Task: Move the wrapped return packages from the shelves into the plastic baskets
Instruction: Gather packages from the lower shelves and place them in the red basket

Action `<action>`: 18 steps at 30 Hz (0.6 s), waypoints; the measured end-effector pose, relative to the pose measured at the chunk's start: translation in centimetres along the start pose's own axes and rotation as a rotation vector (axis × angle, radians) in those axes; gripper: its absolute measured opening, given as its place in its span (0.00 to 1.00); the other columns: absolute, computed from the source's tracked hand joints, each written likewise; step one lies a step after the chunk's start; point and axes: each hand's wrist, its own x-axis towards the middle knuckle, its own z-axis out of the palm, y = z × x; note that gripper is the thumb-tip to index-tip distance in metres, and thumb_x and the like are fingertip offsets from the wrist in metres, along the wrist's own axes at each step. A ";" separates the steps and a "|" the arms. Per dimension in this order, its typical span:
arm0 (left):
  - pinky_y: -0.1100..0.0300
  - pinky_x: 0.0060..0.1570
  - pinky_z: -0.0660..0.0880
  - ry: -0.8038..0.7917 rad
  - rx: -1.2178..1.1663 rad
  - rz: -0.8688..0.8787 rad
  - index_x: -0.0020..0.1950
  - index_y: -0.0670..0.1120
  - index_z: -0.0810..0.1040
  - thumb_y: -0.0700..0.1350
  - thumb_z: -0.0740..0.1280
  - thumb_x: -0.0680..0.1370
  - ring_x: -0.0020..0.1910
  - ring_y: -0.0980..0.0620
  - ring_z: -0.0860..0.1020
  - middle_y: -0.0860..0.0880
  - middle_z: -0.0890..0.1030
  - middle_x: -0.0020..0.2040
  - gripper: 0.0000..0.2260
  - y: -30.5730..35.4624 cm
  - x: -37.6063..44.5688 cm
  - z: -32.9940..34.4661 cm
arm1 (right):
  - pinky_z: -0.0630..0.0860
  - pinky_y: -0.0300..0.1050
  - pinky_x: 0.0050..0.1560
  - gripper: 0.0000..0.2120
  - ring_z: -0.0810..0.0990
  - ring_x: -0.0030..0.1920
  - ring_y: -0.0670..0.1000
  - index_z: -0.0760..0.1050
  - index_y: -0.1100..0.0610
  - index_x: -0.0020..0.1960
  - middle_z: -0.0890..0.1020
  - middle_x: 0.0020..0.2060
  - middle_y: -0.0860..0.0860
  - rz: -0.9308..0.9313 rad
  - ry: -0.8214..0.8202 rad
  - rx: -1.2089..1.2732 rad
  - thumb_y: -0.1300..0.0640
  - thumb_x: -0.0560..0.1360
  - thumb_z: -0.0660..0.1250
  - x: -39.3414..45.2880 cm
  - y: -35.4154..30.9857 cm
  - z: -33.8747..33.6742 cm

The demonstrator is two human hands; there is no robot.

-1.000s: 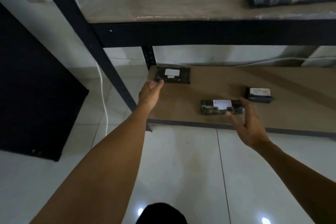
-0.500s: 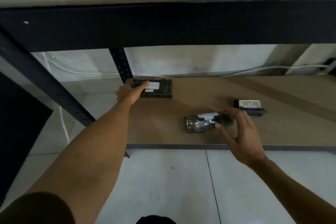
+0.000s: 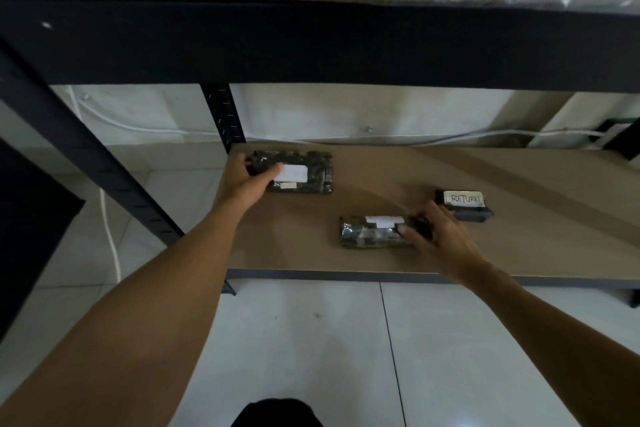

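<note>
Lower shelf (image 3: 519,236): left hand (image 3: 244,184) gripping rear package (image 3: 311,173), right hand (image 3: 440,239) gripping front package (image 3: 367,234), labelled package (image 3: 464,204) beside.

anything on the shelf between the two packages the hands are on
No, nothing. In the head view, only bare brown shelf lies between the back package under the left hand and the front package under the right hand.

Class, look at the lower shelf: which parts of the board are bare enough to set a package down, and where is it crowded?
Bare: the right end of the lower shelf, beyond the RETURN package, and the back strip behind it. Crowded: the left-centre, where the left hand grips the back package and the right hand grips the front package.
</note>
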 end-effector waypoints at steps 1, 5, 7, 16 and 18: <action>0.65 0.51 0.73 0.005 -0.027 0.001 0.59 0.51 0.73 0.52 0.78 0.72 0.54 0.53 0.78 0.54 0.80 0.54 0.21 0.0 -0.3 0.0 | 0.68 0.33 0.38 0.13 0.77 0.44 0.43 0.70 0.49 0.56 0.79 0.51 0.51 -0.004 -0.018 0.012 0.43 0.78 0.69 -0.1 0.1 -0.2; 0.70 0.47 0.74 -0.025 -0.133 0.028 0.54 0.50 0.77 0.46 0.82 0.69 0.50 0.59 0.80 0.58 0.81 0.50 0.19 0.5 -1.4 -0.3 | 0.74 0.32 0.37 0.23 0.79 0.45 0.42 0.69 0.51 0.61 0.80 0.50 0.46 0.053 -0.106 0.034 0.44 0.74 0.75 -0.2 0.2 -1.1; 0.64 0.53 0.76 -0.113 -0.126 0.038 0.51 0.55 0.80 0.49 0.83 0.67 0.51 0.60 0.81 0.58 0.84 0.49 0.17 0.5 -1.5 -0.7 | 0.78 0.34 0.46 0.28 0.81 0.49 0.45 0.72 0.52 0.65 0.80 0.53 0.46 0.089 -0.164 0.010 0.42 0.72 0.77 0.1 0.5 -1.4; 0.51 0.62 0.78 -0.165 -0.287 -0.025 0.58 0.54 0.80 0.50 0.83 0.64 0.59 0.51 0.82 0.53 0.85 0.58 0.25 1.5 -2.8 -1.7 | 0.77 0.44 0.46 0.21 0.83 0.49 0.50 0.75 0.49 0.53 0.83 0.47 0.47 0.070 -0.178 0.056 0.43 0.68 0.81 -0.2 -0.2 -1.4; 0.49 0.59 0.80 -0.201 -0.314 -0.096 0.67 0.50 0.77 0.51 0.82 0.65 0.62 0.48 0.80 0.50 0.82 0.63 0.32 1.8 -3.5 -2.2 | 0.79 0.47 0.46 0.21 0.83 0.48 0.52 0.73 0.50 0.53 0.83 0.48 0.50 0.086 -0.167 0.123 0.47 0.69 0.81 -0.7 -1.0 -1.6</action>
